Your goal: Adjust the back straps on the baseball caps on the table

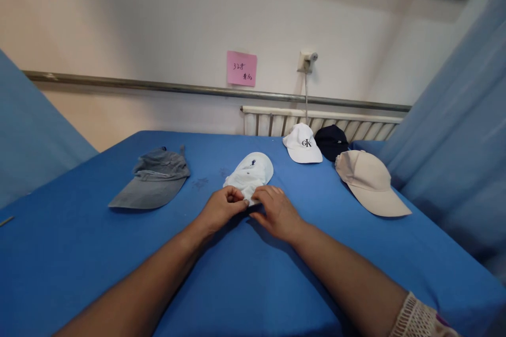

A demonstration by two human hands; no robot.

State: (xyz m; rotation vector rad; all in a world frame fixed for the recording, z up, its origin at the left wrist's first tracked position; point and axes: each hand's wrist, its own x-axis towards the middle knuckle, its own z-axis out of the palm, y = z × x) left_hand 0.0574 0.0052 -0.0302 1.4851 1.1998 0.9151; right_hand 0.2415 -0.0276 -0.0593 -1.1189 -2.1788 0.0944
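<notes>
Left hand (224,208) and right hand (279,214) pinch one pale cap (250,171), one grey cap (156,183) at its nine o'clock, three caps (331,143) between two and three.

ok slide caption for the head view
Left hand and right hand hold the near edge of a pale fabric cap with dark emblem, on a blue-covered table.
</notes>
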